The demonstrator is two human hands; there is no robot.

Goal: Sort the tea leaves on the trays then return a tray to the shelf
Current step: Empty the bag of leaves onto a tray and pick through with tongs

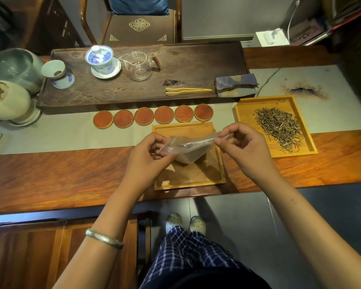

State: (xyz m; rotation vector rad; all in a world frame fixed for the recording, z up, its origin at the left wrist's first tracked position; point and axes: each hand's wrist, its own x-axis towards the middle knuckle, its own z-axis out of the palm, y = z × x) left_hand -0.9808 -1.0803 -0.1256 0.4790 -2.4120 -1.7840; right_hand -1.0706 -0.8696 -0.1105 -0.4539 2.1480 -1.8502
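Two light wooden trays lie on the table. The near tray sits in front of me and shows no tea leaves. The right tray carries a pile of dry tea leaves. Above the near tray I hold a clear plastic bag stretched between both hands. My left hand grips the bag's left end. My right hand pinches its upper right corner.
A dark tea board at the back carries a lidded gaiwan, a glass pitcher, wooden tongs and a folded cloth. Several round coasters line up before it. Jars stand at left.
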